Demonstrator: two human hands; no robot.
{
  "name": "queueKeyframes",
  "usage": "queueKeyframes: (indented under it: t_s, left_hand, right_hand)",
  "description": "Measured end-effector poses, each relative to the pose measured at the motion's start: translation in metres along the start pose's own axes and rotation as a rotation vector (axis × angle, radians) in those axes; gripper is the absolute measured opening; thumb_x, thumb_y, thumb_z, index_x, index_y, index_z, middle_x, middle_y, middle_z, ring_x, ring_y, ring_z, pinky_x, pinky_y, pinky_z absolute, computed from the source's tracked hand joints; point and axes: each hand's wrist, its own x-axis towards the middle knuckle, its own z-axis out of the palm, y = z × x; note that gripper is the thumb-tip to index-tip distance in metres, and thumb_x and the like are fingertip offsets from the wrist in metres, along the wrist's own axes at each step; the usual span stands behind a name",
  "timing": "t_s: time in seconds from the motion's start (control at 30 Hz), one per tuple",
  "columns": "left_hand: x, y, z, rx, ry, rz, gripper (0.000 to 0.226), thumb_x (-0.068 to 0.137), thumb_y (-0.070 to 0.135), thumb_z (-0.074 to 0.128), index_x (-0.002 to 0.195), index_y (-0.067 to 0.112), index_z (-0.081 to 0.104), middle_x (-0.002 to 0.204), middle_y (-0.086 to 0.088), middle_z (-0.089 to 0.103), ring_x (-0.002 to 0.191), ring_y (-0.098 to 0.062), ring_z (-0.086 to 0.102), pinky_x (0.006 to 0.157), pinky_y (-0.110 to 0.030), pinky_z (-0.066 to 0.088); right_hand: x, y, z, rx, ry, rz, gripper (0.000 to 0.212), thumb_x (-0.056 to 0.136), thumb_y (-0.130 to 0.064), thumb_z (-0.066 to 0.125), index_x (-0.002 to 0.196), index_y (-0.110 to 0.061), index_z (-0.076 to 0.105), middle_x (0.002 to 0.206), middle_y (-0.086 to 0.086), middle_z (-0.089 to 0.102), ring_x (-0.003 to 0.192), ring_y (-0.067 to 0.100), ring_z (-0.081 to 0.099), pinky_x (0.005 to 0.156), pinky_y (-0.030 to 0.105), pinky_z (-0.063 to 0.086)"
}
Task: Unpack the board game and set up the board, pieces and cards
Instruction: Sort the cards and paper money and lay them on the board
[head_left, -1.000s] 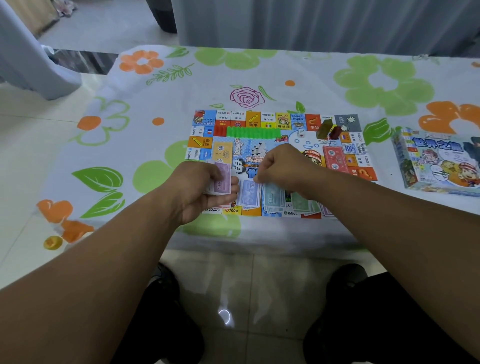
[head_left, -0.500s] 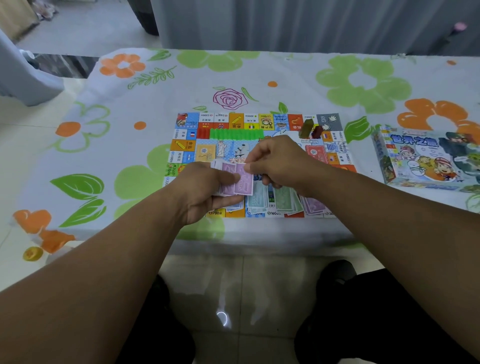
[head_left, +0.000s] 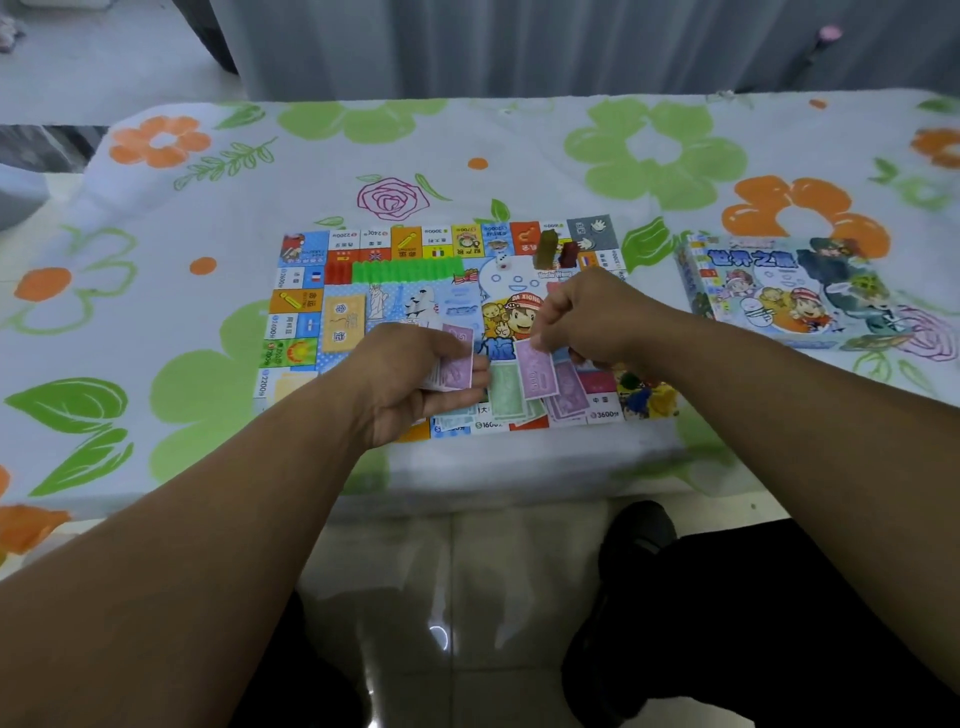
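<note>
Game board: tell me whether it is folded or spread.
Spread. The game board lies flat on the table, with squares visible along its far and left edges.

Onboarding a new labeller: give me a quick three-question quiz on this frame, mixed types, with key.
1. True or false: the colourful cardboard game box lies on the unfolded paper game board.
2. Multiple choice: the single bill pinched by the right hand is A) green B) purple C) orange.
3. Short answer: what does the left hand hold?

Key:
1. False; the box lies on the floral tablecloth, apart from the board, on its right.
2. B; the purple paper bill hangs over the green bill pile.
3. A small stack of purple bills.
</note>
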Motion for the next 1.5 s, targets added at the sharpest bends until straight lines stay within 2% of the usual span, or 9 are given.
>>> queueKeyframes:
  t_s: [0.1,0.3,0.47,0.63,0.87,1.0,1.13,1.27,1.5]
  left_hand:
    - [0.003,-0.001,0.007,0.004,-0.008,0.005,0.025,0.097,0.002,0.054,0.121,-0.003,0.057,0.088,-0.018,0.075,0.078,-0.026,0.075,0.068,-0.038,0.063]
    - [0.006,-0.003,0.019,0.010,-0.022,-0.003,0.024,0.094,0.000,0.047,0.115,0.001,0.058,0.096,-0.020,0.075,0.086,-0.029,0.075,0.072,-0.040,0.063]
    - [0.004,-0.003,0.025,-0.001,-0.048,-0.021,0.026,0.093,-0.004,0.042,0.113,0.001,0.058,0.106,-0.024,0.073,0.094,-0.033,0.074,0.075,-0.042,0.063]
    - [0.002,-0.003,0.025,0.007,-0.064,-0.023,0.028,0.095,-0.010,0.044,0.118,-0.003,0.058,0.106,-0.024,0.073,0.094,-0.035,0.074,0.079,-0.045,0.062]
    - [0.006,-0.005,0.028,0.022,-0.097,-0.008,0.031,0.091,-0.011,0.059,0.120,-0.002,0.062,0.110,-0.019,0.073,0.091,-0.033,0.075,0.075,-0.042,0.063]
    - [0.008,-0.007,0.029,0.034,-0.108,-0.006,0.033,0.090,-0.011,0.061,0.122,-0.003,0.062,0.111,-0.019,0.073,0.092,-0.034,0.075,0.078,-0.043,0.062]
    - [0.007,-0.006,0.032,0.026,-0.095,0.004,0.031,0.090,-0.010,0.061,0.120,-0.003,0.063,0.109,-0.018,0.074,0.091,-0.033,0.075,0.074,-0.041,0.063]
    - [0.008,-0.005,0.034,0.026,-0.089,-0.006,0.028,0.090,-0.009,0.061,0.118,-0.002,0.063,0.107,-0.019,0.074,0.089,-0.033,0.075,0.072,-0.041,0.063]
    - [0.010,-0.003,0.029,0.041,-0.032,-0.027,0.021,0.096,0.000,0.057,0.117,-0.002,0.060,0.096,-0.018,0.075,0.082,-0.027,0.074,0.080,-0.042,0.062]
  right_hand:
    - [-0.002,0.009,-0.007,-0.025,0.017,0.021,0.003,0.084,0.005,0.073,0.087,0.005,0.072,0.071,0.007,0.065,0.048,0.007,0.053,0.040,0.016,0.039]
    - [-0.002,0.021,-0.012,-0.052,0.018,0.043,0.007,0.081,0.002,0.077,0.079,-0.005,0.076,0.088,0.012,0.072,0.081,0.020,0.065,0.060,0.025,0.045]
    - [-0.002,0.021,-0.012,-0.074,0.017,0.068,0.008,0.082,0.001,0.077,0.081,-0.005,0.074,0.084,0.009,0.067,0.074,0.020,0.060,0.055,0.026,0.043]
    - [0.000,0.021,-0.013,-0.078,0.060,0.050,0.011,0.081,0.004,0.076,0.091,0.001,0.073,0.100,0.013,0.070,0.092,0.025,0.065,0.072,0.033,0.055]
    - [-0.007,0.010,-0.007,0.069,-0.032,-0.072,0.013,0.092,-0.013,0.069,0.091,-0.001,0.072,0.087,0.009,0.075,0.049,0.011,0.054,0.044,0.020,0.038]
    - [-0.010,0.005,-0.001,0.113,-0.043,-0.123,0.023,0.097,-0.025,0.064,0.089,-0.004,0.068,0.082,0.007,0.073,0.048,0.014,0.058,0.042,0.022,0.038]
    - [-0.008,0.004,-0.005,0.205,0.005,-0.094,0.022,0.097,-0.017,0.060,0.098,0.003,0.068,0.078,0.011,0.067,0.050,0.017,0.056,0.040,0.021,0.035]
    - [-0.011,0.005,-0.006,0.117,-0.004,-0.136,0.004,0.089,-0.004,0.072,0.093,-0.002,0.071,0.071,0.007,0.065,0.049,0.013,0.055,0.039,0.017,0.039]
    - [-0.003,0.024,-0.020,-0.030,-0.006,-0.002,0.006,0.086,0.002,0.072,0.091,0.006,0.071,0.065,0.005,0.064,0.051,0.014,0.053,0.046,0.024,0.041]
